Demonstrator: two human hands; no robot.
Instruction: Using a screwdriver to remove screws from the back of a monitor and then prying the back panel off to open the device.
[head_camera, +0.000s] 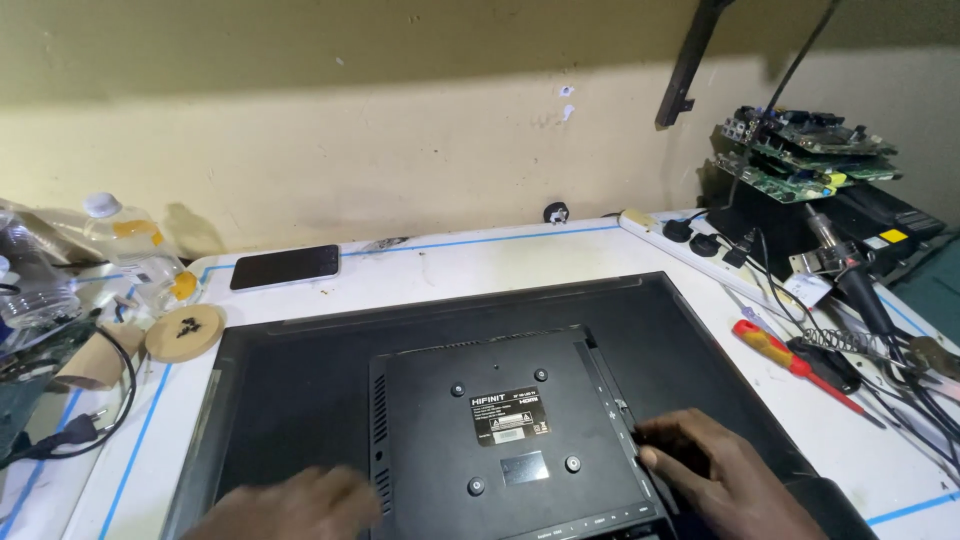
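A black flat-screen television (300, 380) lies face down on the white table (480, 265), its raised rear cover (500, 420) showing a label and several screw holes. My left hand (290, 505) rests on the back panel at the cover's lower left edge, blurred, with nothing visibly in it. My right hand (725, 480) presses on the cover's right edge, fingers curled around a small dark object that I cannot make out.
A dark phone (285, 267) lies behind the television. A round wooden lid with small black screws (185, 332) sits at left near plastic bottles (135, 250). At right lie a red-handled screwdriver (790, 362), a power strip (690, 245), a soldering iron (850, 275) and stacked circuit boards (800, 150).
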